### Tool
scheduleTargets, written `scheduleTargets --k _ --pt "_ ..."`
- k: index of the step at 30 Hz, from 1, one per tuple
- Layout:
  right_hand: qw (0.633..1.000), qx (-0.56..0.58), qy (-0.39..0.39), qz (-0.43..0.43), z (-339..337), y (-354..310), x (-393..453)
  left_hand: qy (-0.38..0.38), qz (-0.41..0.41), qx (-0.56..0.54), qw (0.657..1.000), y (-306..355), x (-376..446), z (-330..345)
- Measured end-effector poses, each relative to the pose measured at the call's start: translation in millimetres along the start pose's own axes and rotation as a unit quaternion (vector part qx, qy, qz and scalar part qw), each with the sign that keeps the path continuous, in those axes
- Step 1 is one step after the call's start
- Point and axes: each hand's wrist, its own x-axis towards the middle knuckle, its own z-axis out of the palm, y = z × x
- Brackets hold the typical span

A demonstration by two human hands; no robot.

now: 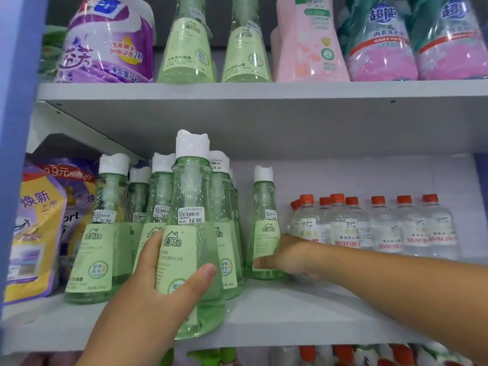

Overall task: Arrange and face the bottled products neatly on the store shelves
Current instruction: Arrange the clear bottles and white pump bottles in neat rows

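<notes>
— Bottles first: where are they, and what have the hands got?

— I see my left hand [158,283] wrapped round the front green laundry-gel bottle [194,233] at its wide lower body, near the front lip of the middle shelf [264,320]. My right hand [287,256] curls round the base of a lone green bottle [264,228] standing apart, further back.

— How will they handle?

— Full of liquid, so I judge them fairly heavy, bottom-weighted and smooth; I'd grip low on the label, not the white cap [192,143].

— Room to move?

— Open shelf between the green cluster [113,233] and the orange-capped clear bottles [375,225]. Tight overhead: the cap sits close beneath the upper shelf board [264,114]. Refill pouches [37,228] crowd the left.
</notes>
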Motion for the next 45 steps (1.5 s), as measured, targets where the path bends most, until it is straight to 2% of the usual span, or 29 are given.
scheduleTargets --k 6,8,11,13,18,20,22,25,27,29,33,34,36,38,41,45 --pt "1.0 -0.011 -0.009 0.0 -2.3 -4.3 -11.1 -0.019 -0.005 0.053 0.998 -4.4 -1.5 2.1" --pt "0.999 -0.023 -0.034 0.0 -8.0 -15.9 -32.7 -0.023 -0.008 0.061 0.998 -0.3 -4.4 4.8" --pt "0.999 -0.009 -0.052 0.012 -26.3 -22.4 -56.8 -0.03 0.024 0.061 0.997 5.7 -10.3 10.5" --pt "0.999 0.004 -0.034 0.01 -40.1 -21.2 -69.2 -0.042 0.058 0.068 0.995 10.4 -17.4 18.8" --pt "0.984 0.151 -0.044 -0.089 -62.9 -22.3 -106.8 -0.085 0.142 0.077 0.983 25.0 -32.7 63.3" --pt "0.977 0.169 -0.039 -0.123 -65.6 -17.7 -118.7 -0.093 0.158 0.086 0.979 36.9 -37.8 81.9" --pt "0.969 0.213 -0.016 -0.126 -64.5 -7.9 -121.2 -0.088 0.158 0.113 0.977 48.7 -39.0 93.9" --pt "0.957 0.271 0.011 -0.1 -58.4 7.3 -116.8 -0.043 0.165 0.237 0.957 50.2 -27.0 105.1" --pt "0.969 0.219 0.003 -0.117 -54.0 14.3 -118.3 -0.025 0.171 0.296 0.939 44.2 -14.7 109.8" --pt "0.98 0.138 -0.04 -0.136 -51.6 12.2 -123.9 -0.058 0.159 0.315 0.934 36.7 -5.6 108.6" --pt "0.989 0.05 -0.064 -0.12 -53.9 4.3 -120.2 -0.119 0.2 0.226 0.946 18.8 10.1 76.7" --pt "0.991 0.047 -0.067 -0.109 -53.6 2.1 -117.3 -0.098 0.211 0.202 0.951 16.3 13.4 65.3" --pt "0.992 0.054 -0.075 -0.092 -52.6 1.2 -107.6 0.007 0.232 0.158 0.96 9.1 23.5 46.4" --pt "0.992 0.055 -0.077 -0.082 -48.5 1.8 -99.7 0.081 0.197 0.127 0.969 2.8 35.4 37.2" --pt "0.995 0.039 -0.056 -0.079 -38.1 4.9 -90.6 0.041 0.119 0.126 0.984 -3.6 45.1 39.5" --pt "0.996 0.016 -0.022 -0.087 -30.4 3.6 -91.8 0.031 0.13 0.165 0.977 -12.5 44.2 46.3"
